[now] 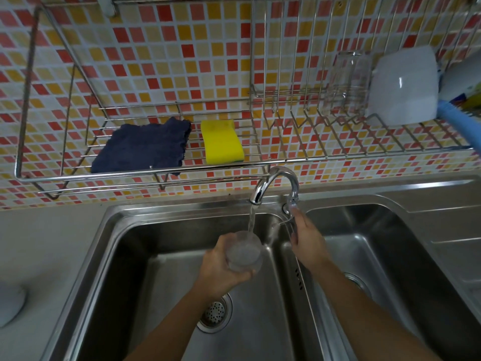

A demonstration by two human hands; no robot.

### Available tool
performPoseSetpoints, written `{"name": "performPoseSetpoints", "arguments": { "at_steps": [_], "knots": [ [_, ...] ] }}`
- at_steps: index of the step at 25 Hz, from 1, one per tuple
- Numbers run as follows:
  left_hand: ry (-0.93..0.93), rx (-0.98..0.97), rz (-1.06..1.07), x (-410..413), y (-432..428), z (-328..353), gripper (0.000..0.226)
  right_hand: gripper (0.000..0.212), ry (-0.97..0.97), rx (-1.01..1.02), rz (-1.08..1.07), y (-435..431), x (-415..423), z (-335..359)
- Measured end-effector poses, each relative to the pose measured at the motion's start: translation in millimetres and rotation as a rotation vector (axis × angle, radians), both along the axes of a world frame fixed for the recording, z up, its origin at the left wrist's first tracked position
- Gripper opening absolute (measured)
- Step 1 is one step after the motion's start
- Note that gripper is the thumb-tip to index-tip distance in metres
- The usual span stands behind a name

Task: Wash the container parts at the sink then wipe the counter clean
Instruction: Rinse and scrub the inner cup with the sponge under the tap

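Note:
My left hand (221, 269) grips a clear round container part (244, 252) over the left sink basin (156, 256), mouth up, right under the running water from the chrome faucet (276, 183). Water streams into it. My right hand (305, 241) reaches up over the divider between the basins, its fingertips on the faucet lever (289, 217). A dark blue cloth (143, 147) and a yellow sponge (222, 142) lie on the wire rack (78, 175) above the sink.
The right sink basin (377, 243) lies beside the left one. On the rack at right stand an upturned clear glass (348, 84), a white bowl (406, 84) and a blue brush handle (460, 121). A grey round object (10, 303) sits on the counter (46, 243) at far left.

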State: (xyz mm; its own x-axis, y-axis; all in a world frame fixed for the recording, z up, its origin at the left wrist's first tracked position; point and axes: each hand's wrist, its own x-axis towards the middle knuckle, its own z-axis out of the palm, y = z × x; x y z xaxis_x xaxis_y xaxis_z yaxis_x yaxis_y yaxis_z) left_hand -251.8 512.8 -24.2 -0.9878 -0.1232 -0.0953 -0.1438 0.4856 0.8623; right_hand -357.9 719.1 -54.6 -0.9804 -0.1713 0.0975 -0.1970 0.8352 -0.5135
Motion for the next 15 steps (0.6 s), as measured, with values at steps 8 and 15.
{"name": "performPoseSetpoints", "arguments": {
  "at_steps": [8, 15],
  "knots": [
    [0.016, -0.014, 0.003, -1, -6, 7, 0.084, 0.034, -0.019, 0.366, 0.289, -16, -29, 0],
    [0.036, -0.015, 0.019, -4, -5, 13, 0.078, 0.034, -0.006, -0.242, -0.172, -7, -11, 24]
  ]
}}
